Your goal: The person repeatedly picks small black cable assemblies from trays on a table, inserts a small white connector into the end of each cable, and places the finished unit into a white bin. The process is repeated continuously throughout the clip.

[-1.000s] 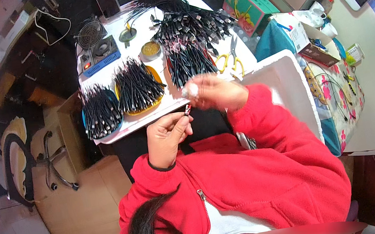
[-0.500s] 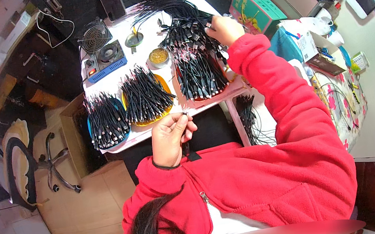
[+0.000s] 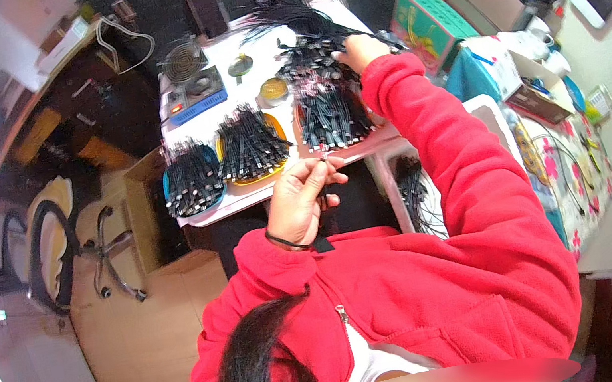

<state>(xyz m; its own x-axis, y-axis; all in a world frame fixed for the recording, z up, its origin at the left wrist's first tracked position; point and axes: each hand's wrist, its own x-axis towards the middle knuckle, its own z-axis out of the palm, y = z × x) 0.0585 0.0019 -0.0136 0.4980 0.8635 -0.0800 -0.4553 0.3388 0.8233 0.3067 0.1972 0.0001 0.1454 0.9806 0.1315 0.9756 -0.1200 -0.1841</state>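
Observation:
My left hand (image 3: 300,204) is in front of the table edge, thumb and fingers pinched on a thin black cable (image 3: 323,156) whose pinkish wire end sticks up above the fingertips. Further off, my right hand (image 3: 363,51) reaches into a heap of black cables (image 3: 292,11) at the back right of the table, its fingers closed on cables there; how many it grips is hidden. Bundles of short black cables with metal plugs lie in a blue tray (image 3: 217,160), a yellow tray (image 3: 285,131) and a third, reddish tray at the front.
Behind the trays stand a blue-based device with a round top (image 3: 197,96), a fan grille (image 3: 183,62), a round tin of amber stuff (image 3: 274,89) and a phone (image 3: 208,11). A green box (image 3: 432,16) is to the right. More cables (image 3: 412,185) hang below the table.
The whole scene has shifted rightward in the picture as my head turned. The pinkish wire end now shows above my left fingertips. My right hand stays at the cable heap.

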